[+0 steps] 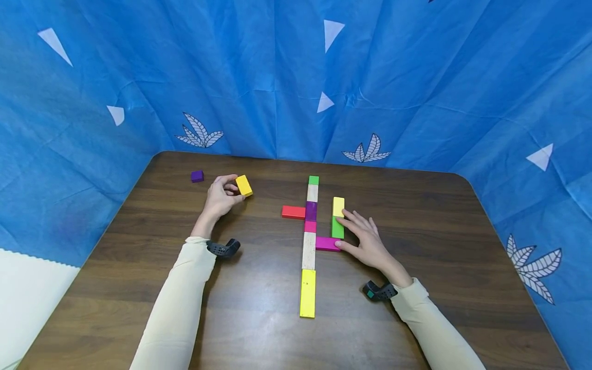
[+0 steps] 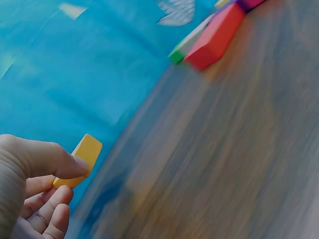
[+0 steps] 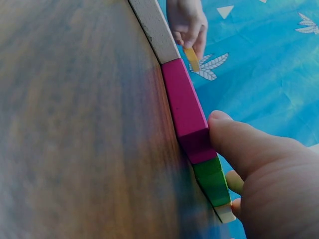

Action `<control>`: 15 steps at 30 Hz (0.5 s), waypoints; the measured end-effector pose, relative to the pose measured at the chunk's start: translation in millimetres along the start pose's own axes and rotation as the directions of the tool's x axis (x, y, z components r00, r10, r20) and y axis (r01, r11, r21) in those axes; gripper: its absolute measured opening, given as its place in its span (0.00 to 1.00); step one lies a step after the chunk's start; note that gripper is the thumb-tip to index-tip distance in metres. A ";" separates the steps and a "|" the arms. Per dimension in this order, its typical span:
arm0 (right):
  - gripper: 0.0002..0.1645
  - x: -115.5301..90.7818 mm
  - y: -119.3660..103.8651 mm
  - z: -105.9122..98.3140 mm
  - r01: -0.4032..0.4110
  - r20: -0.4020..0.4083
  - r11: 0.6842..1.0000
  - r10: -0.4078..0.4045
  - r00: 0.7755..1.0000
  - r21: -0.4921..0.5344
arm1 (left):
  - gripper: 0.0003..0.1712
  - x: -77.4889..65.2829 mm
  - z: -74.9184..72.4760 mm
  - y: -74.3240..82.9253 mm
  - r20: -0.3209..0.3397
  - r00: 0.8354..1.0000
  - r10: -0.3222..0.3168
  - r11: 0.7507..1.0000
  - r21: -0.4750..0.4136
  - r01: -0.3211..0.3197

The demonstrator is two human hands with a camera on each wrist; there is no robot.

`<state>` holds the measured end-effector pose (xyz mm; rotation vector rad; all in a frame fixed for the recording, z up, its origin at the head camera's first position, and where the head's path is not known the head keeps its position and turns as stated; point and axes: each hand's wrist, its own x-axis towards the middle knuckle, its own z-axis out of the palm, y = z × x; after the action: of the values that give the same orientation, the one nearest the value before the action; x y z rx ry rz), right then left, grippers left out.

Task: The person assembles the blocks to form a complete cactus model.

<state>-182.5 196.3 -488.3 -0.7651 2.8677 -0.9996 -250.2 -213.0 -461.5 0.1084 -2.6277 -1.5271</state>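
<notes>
Brown table [image 1: 259, 329]: left hand [image 1: 221, 198] pinches yellow block [image 1: 243, 185] near back edge.

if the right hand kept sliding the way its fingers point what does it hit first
The right hand already touches the magenta block and green block. Pushing on leftward, these would probably meet the long central line of blocks first.
</notes>
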 end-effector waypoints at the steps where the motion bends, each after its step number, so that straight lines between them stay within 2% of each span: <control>1: 0.40 0.0 0.0 -0.2 0.000 0.000 1.000 0.000 1.000 0.000 | 0.38 0.2 4.9 3.3 0.014 1.000 0.016 1.000 0.007 -0.016; 7: 0.40 0.5 -0.1 -0.4 -0.004 0.002 1.000 0.004 1.000 -0.007 | 0.38 -0.9 30.7 19.1 0.095 0.994 0.061 0.998 -0.001 -0.061; 15: 0.40 0.3 1.8 1.6 0.005 -0.008 1.000 -0.005 1.000 -0.012 | 0.37 1.1 51.6 27.5 0.130 0.986 0.100 0.995 -0.009 -0.100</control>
<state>-183.3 196.4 -490.7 -0.7714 2.8823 -0.9893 -257.9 -155.0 -462.9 -0.1264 -2.6831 -1.5548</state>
